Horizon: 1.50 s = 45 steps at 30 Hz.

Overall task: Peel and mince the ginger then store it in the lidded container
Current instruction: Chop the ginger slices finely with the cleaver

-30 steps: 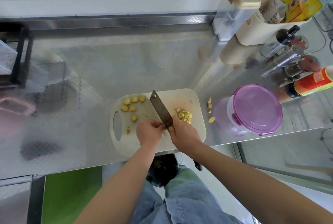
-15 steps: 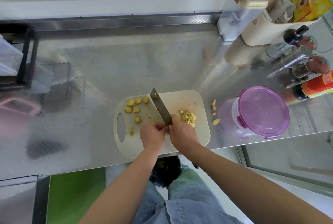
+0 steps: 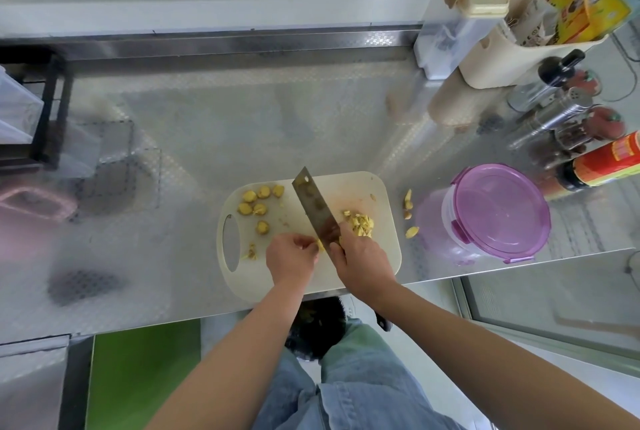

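A white cutting board (image 3: 377, 239) lies at the counter's near edge. My right hand (image 3: 360, 260) grips the handle of a cleaver (image 3: 315, 206), its blade angled over the board. My left hand (image 3: 291, 256) pinches a small ginger piece (image 3: 320, 244) right against the blade. Several round ginger slices (image 3: 258, 202) sit on the board's left part. A pile of chopped ginger (image 3: 360, 221) lies right of the blade. The purple lidded container (image 3: 498, 211) stands shut to the right of the board.
Ginger peel scraps (image 3: 408, 208) lie on the steel counter between board and container. Sauce bottles and shakers (image 3: 568, 138) and a cream holder (image 3: 495, 62) crowd the right rear. A black rack (image 3: 45, 107) stands at far left. The counter edge runs just below the board.
The cleaver blade has shifted slightly between chops, and my left hand stays pinched on the ginger beside it. The slices and the container have not moved.
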### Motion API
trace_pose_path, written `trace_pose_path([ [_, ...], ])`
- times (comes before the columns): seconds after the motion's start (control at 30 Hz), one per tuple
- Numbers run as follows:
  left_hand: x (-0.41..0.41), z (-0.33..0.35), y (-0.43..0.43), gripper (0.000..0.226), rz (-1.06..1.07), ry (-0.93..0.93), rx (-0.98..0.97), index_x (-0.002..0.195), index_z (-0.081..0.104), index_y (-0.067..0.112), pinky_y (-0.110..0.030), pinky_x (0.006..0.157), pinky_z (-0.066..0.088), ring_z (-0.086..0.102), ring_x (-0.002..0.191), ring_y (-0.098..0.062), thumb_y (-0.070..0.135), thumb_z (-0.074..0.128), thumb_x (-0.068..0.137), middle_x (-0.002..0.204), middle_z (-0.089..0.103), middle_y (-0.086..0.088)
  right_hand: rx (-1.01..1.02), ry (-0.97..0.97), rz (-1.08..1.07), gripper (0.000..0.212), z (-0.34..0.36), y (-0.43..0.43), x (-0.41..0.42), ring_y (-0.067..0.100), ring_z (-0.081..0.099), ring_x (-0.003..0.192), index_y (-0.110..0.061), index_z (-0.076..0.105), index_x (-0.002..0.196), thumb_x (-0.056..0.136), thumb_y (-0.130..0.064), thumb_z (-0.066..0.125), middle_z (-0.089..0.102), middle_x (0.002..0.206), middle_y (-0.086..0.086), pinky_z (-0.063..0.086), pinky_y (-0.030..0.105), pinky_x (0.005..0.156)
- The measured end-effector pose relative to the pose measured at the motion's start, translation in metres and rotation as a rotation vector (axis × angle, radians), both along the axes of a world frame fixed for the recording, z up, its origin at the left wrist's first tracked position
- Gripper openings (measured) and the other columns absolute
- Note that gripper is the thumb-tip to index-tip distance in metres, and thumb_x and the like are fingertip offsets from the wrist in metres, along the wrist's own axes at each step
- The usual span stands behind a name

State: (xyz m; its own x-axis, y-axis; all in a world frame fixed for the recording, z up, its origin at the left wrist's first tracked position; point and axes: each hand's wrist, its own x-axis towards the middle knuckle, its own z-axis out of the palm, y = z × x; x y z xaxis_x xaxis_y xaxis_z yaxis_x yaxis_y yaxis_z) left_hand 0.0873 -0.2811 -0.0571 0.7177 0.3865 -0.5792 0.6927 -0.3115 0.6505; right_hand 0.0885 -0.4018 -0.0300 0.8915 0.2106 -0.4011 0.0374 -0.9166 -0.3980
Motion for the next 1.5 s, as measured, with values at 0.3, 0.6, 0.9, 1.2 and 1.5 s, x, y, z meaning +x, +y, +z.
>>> trace_pose_path([
  [0.3,0.002,0.002,0.0,0.007,-0.03,0.009,0.014,0.082,0.078,0.017,-0.026,0.065,0.047,0.067,0.077,-0.018,0.015,0.071,0.08,0.077,0.074,-0.003,-0.044,0.024,-0.016,0.021,0.001,0.006,-0.004,0.024,0.049,0.068,-0.014,0.039,0.118,0.102,-0.028,0.036,0.05,0.079,0.002,0.038,0.033,0.06],
  [0.6,0.005,-0.002,0.003,0.005,-0.052,0.025,0.002,0.076,0.078,0.017,-0.024,0.061,0.043,0.067,0.074,-0.017,0.014,0.074,0.076,0.071,0.072,-0.001,-0.042,0.072,0.004,0.011,-0.001,0.01,0.003,0.025,0.047,0.069,-0.014,0.038,0.105,0.101,-0.024,0.037,0.048,0.077,0.003,0.035,0.034,0.062],
  [0.9,0.004,-0.001,0.001,0.005,-0.042,0.009,0.022,0.078,0.078,0.017,-0.024,0.061,0.042,0.067,0.075,-0.018,0.015,0.074,0.076,0.073,0.073,-0.003,-0.041,0.113,0.01,0.007,0.003,0.011,0.005,0.025,0.048,0.072,-0.017,0.033,0.099,0.101,-0.022,0.037,0.048,0.08,0.004,0.036,0.034,0.063],
  [1.2,0.005,-0.003,0.003,0.007,-0.057,0.015,0.027,0.077,0.078,0.017,-0.027,0.067,0.05,0.067,0.075,-0.017,0.014,0.074,0.073,0.074,0.074,-0.001,-0.039,0.104,-0.061,0.005,-0.003,0.021,0.001,0.032,0.055,0.077,-0.014,0.036,0.103,0.101,-0.019,0.036,0.058,0.087,0.009,0.038,0.035,0.065],
  [1.5,0.002,-0.003,0.004,0.006,-0.017,0.019,0.013,0.073,0.075,0.02,-0.027,0.067,0.052,0.067,0.072,-0.015,0.015,0.072,0.074,0.068,0.071,0.003,0.085,0.0,-0.121,0.02,-0.006,0.013,0.012,0.027,0.051,0.067,-0.009,0.04,0.115,0.101,-0.023,0.037,0.052,0.076,0.004,0.035,0.033,0.055],
])
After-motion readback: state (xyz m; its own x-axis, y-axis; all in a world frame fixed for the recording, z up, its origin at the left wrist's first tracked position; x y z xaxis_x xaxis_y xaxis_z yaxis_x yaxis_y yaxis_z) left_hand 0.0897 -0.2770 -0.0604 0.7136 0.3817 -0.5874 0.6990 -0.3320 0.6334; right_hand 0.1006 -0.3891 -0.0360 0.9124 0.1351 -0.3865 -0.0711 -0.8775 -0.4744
